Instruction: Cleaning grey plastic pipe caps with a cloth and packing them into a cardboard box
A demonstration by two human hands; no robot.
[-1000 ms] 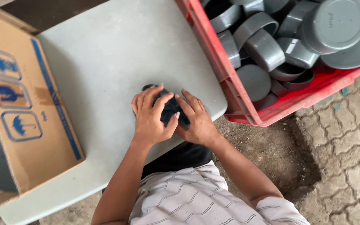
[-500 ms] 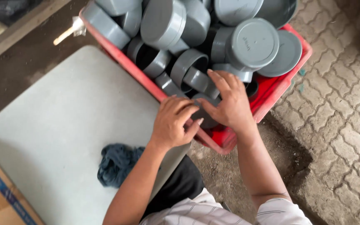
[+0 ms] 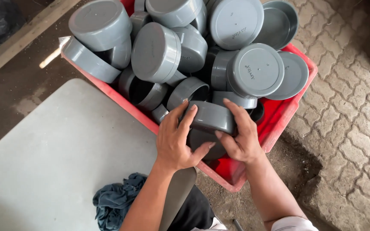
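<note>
Grey plastic end caps are heaped in a red crate (image 3: pixel 279 122), and one grey end cap (image 3: pixel 213 116) at the near edge of the heap is gripped between both hands. It is clasped from the left by the left hand (image 3: pixel 176 139), whose fingers are curled over the cap's upper rim while the thumb is pressed beneath it — against a darker cap (image 3: pixel 204 143) lying just under. The right hand (image 3: pixel 240 134) is closed on the cap's right side, with the fingers spread along its wall and the thumb tucked below. The held cap is tilted on its side, above the crate's near corner and touching the caps around it. Behind it, larger caps are stacked at all angles; a round one with a flat closed face (image 3: pixel 255 69) is seen just beyond the right hand, and an open one (image 3: pixel 189 92) just beyond the left. A pale grey table (image 3: pixel 56 154) is set against the crate's left wall, and a crumpled dark blue cloth (image 3: pixel 114 205) is lying at the table's near edge, beside the left forearm. Paved ground (image 3: pixel 352 128) is visible to the right of the crate.
</note>
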